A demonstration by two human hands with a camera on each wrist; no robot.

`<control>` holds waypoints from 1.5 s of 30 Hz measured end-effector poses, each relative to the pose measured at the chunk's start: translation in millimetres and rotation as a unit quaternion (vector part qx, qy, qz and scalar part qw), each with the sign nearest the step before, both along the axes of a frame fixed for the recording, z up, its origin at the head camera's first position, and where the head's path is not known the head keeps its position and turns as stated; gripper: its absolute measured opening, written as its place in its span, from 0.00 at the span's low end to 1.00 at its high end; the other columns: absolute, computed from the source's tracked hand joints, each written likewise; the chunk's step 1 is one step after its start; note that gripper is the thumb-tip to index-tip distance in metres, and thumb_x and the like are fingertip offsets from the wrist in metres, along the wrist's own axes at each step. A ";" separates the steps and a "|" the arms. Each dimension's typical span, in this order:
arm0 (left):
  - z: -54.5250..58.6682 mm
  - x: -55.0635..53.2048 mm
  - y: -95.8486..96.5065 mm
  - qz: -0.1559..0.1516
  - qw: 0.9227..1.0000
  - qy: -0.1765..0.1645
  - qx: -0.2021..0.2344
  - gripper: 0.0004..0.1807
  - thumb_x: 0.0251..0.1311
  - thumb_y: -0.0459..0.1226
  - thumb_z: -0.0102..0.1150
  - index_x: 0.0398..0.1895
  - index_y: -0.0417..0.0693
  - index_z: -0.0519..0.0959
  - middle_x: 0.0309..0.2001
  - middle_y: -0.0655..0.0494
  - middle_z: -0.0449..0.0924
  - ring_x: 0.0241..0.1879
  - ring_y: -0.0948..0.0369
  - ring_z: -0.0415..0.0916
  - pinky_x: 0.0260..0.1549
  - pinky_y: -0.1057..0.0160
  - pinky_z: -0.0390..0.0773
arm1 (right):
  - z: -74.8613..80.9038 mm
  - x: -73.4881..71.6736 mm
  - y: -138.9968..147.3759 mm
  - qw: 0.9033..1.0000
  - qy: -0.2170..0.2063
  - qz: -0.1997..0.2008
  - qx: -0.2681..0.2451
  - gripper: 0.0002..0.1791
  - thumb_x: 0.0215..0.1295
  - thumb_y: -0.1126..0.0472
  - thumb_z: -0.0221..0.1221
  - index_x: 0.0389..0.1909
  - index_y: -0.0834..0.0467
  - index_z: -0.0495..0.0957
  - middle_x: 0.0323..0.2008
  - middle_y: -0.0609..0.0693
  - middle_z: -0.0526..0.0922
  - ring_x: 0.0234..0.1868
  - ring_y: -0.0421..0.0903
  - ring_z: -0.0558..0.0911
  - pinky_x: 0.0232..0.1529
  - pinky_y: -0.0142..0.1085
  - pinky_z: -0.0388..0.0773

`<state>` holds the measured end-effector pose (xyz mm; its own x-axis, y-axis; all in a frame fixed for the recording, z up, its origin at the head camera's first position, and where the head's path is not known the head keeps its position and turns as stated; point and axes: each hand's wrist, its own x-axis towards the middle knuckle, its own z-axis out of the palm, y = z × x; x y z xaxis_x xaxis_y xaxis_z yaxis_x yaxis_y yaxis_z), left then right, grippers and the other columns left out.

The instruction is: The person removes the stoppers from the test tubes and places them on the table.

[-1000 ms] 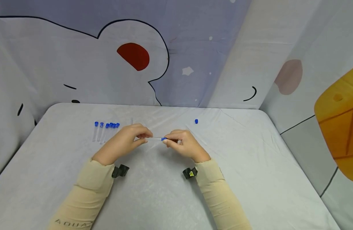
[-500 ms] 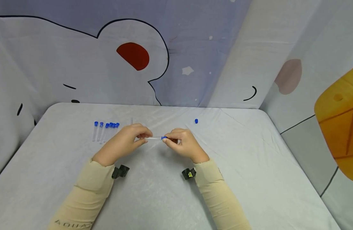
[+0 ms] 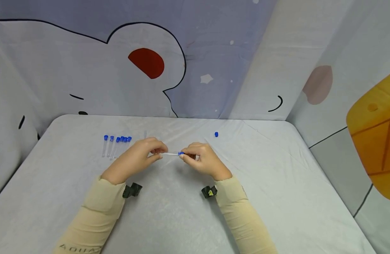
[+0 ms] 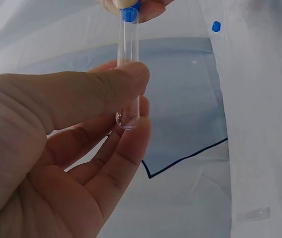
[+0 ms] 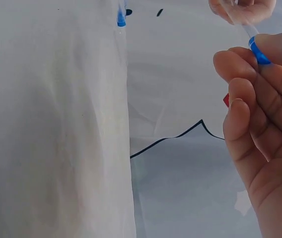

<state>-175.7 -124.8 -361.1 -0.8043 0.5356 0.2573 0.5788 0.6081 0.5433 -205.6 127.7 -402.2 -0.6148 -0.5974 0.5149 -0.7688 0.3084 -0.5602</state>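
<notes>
Between thumb and fingers, the left hand (image 3: pixel 139 153) pinches a clear test tube (image 4: pixel 128 44) near its rounded bottom. In the head view the tube lies sideways above the table, its mouth pointing right. A blue cap (image 5: pixel 258 51) sits at the tube's mouth, its inner part visible through the clear wall in the left wrist view. Thumb and index finger of the right hand (image 3: pixel 202 158) pinch this cap and cover part of it. The other right fingers are loosely curled, as the right wrist view shows.
Several capped test tubes (image 3: pixel 111 144) lie side by side at the table's back left. Behind the left hand lies an uncapped clear tube (image 4: pixel 257 214). A loose blue cap (image 3: pixel 216 134) rests at the back right of the white-covered table (image 3: pixel 277 197).
Both hands keep their hold on the tube and cap in nearly the same place. The right hand shifts only very slightly.
</notes>
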 end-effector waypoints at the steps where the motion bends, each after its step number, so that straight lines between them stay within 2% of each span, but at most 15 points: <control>1: -0.1 0.0 -0.5 -0.001 1.000 0.000 0.000 0.10 0.62 0.25 0.66 0.45 0.42 0.84 0.41 0.51 0.82 0.40 0.56 0.79 0.43 0.49 0.82 | 0.2 0.2 0.1 1.000 -0.002 0.002 0.002 0.05 0.66 0.67 0.64 0.33 0.63 0.87 0.25 0.47 0.82 0.27 0.39 0.75 0.26 0.45 0.78; 10: 0.4 0.4 -2.5 -0.007 1.000 0.002 -0.003 0.10 0.63 0.26 0.65 0.46 0.43 0.84 0.42 0.54 0.82 0.41 0.57 0.78 0.43 0.50 0.81 | 0.9 -0.1 1.3 0.999 -0.019 0.025 0.007 0.05 0.67 0.67 0.63 0.33 0.62 0.87 0.26 0.46 0.82 0.28 0.38 0.75 0.28 0.44 0.79; 17: 2.6 1.9 -3.4 -0.009 1.000 -0.008 -0.002 0.10 0.64 0.26 0.64 0.46 0.44 0.85 0.43 0.54 0.82 0.42 0.57 0.78 0.45 0.53 0.80 | -0.7 -0.8 1.9 0.998 -0.057 0.038 0.000 0.05 0.69 0.67 0.63 0.35 0.61 0.87 0.27 0.44 0.83 0.29 0.38 0.76 0.31 0.32 0.76; 23: 2.6 2.0 -4.2 -0.009 1.000 -0.013 -0.005 0.10 0.64 0.27 0.64 0.46 0.45 0.85 0.44 0.54 0.82 0.43 0.56 0.78 0.46 0.53 0.80 | -2.1 -1.4 2.1 0.997 -0.070 0.040 -0.001 0.06 0.69 0.66 0.63 0.36 0.61 0.87 0.27 0.44 0.84 0.29 0.38 0.76 0.32 0.31 0.75; 37: 1.0 0.0 -3.0 -0.003 1.000 -0.010 -0.002 0.09 0.63 0.26 0.65 0.46 0.42 0.84 0.42 0.52 0.82 0.41 0.56 0.78 0.44 0.50 0.81 | -5.4 -2.1 -0.1 0.999 -0.027 0.013 -0.018 0.06 0.67 0.66 0.63 0.33 0.61 0.88 0.24 0.43 0.82 0.27 0.36 0.75 0.28 0.29 0.75; 45: -0.8 -1.5 -3.8 0.000 1.000 -0.016 -0.001 0.09 0.65 0.28 0.64 0.47 0.44 0.84 0.43 0.53 0.82 0.42 0.56 0.79 0.45 0.52 0.81 | -5.9 -2.9 -0.8 0.999 -0.041 0.004 -0.029 0.06 0.67 0.65 0.64 0.37 0.63 0.87 0.27 0.45 0.84 0.29 0.37 0.78 0.32 0.31 0.78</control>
